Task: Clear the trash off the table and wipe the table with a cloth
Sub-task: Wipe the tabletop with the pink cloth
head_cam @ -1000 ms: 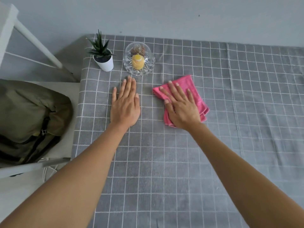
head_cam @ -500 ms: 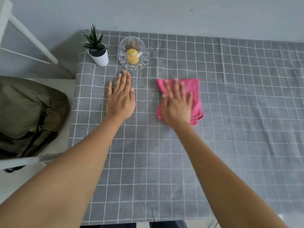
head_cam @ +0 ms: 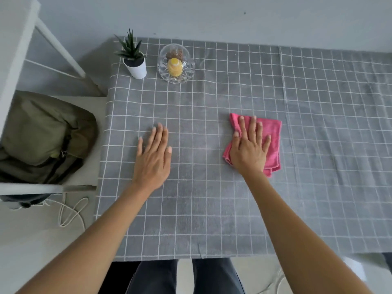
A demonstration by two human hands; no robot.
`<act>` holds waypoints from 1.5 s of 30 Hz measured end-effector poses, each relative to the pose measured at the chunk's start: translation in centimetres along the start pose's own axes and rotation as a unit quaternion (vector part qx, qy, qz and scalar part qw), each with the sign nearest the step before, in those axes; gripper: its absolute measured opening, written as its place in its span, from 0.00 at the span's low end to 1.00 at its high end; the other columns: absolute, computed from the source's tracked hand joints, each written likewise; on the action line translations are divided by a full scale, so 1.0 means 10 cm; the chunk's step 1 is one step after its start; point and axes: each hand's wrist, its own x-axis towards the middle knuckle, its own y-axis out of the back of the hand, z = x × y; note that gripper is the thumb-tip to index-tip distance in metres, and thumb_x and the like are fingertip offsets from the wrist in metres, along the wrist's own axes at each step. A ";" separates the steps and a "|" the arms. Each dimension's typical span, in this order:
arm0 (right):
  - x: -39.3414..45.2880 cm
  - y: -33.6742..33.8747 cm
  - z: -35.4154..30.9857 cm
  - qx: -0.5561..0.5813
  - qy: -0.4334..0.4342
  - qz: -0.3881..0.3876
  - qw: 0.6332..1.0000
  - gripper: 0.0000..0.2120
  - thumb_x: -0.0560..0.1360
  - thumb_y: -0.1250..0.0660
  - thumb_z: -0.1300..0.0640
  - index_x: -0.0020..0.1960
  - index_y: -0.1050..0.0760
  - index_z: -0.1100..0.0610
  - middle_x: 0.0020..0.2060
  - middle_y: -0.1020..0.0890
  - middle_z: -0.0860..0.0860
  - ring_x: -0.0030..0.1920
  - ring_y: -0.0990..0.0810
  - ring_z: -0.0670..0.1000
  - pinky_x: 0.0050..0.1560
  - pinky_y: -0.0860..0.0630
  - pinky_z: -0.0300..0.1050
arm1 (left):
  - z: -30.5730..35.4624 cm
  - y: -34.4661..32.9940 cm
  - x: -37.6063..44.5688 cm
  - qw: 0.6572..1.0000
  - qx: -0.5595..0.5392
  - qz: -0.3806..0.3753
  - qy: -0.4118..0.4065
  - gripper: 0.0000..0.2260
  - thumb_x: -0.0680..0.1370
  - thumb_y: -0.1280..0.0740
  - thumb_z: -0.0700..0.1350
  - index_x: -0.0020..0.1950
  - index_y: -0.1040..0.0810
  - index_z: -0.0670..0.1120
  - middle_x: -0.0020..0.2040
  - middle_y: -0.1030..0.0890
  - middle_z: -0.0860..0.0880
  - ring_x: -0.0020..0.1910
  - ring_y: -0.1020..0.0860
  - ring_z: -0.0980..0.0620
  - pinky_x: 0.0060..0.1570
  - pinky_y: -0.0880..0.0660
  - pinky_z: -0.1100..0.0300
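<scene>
The right hand (head_cam: 249, 151) lies flat, fingers spread, pressing the pink cloth (head_cam: 272, 143) onto the counter (head_cam: 212, 209); the left hand (head_cam: 153, 158) rests open, holding nothing, to its left.

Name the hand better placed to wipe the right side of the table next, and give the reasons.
Right. The right hand lies flat on the pink cloth, beside that stretch of table. The left hand rests bare on the table.

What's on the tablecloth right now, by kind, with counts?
Pink cloth: 1
Potted plant: 1
Glass dish with cupcakes: 1
Hands flat on the table: 2, left hand bare, right hand on the cloth
Total: 5
</scene>
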 end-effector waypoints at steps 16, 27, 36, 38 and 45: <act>-0.48 -0.25 -0.38 -0.031 0.067 -0.027 0.997 0.25 0.81 0.63 0.41 0.76 0.64 0.41 0.76 0.63 0.47 0.75 0.66 0.51 0.74 0.64 0.61 | -0.08 -0.01 -0.26 0.999 0.029 0.023 0.029 0.25 0.81 0.62 0.51 0.78 0.56 0.48 0.79 0.55 0.52 0.77 0.58 0.55 0.75 0.59 0.49; -0.74 -0.43 -0.92 -0.041 0.116 -0.023 0.992 0.26 0.81 0.61 0.42 0.77 0.64 0.44 0.77 0.63 0.50 0.76 0.66 0.53 0.72 0.70 0.59 | -0.07 -0.02 -0.26 0.999 0.031 0.032 0.031 0.25 0.82 0.60 0.51 0.78 0.57 0.47 0.79 0.55 0.52 0.77 0.57 0.54 0.75 0.58 0.48; -0.59 -0.22 -0.17 -0.045 0.130 -0.001 0.990 0.25 0.80 0.64 0.42 0.77 0.59 0.40 0.77 0.57 0.46 0.77 0.61 0.49 0.75 0.61 0.58 | -0.10 -0.03 -0.26 0.999 0.031 0.026 0.027 0.25 0.81 0.62 0.51 0.78 0.59 0.48 0.78 0.57 0.52 0.77 0.58 0.54 0.75 0.59 0.48; -0.59 -0.20 -0.08 -0.039 0.080 0.004 0.996 0.25 0.80 0.64 0.42 0.77 0.59 0.40 0.78 0.57 0.46 0.77 0.60 0.49 0.75 0.62 0.58 | -0.11 -0.04 -0.26 0.999 0.035 0.030 0.027 0.24 0.81 0.61 0.51 0.78 0.59 0.48 0.78 0.57 0.51 0.77 0.58 0.54 0.75 0.58 0.47; -0.90 -0.37 -0.57 -0.023 0.084 -0.012 0.996 0.25 0.81 0.61 0.44 0.77 0.62 0.42 0.77 0.61 0.48 0.76 0.64 0.50 0.73 0.67 0.59 | -0.08 -0.05 -0.25 0.998 0.034 0.034 0.034 0.24 0.82 0.59 0.50 0.78 0.58 0.47 0.78 0.56 0.51 0.77 0.57 0.54 0.75 0.59 0.48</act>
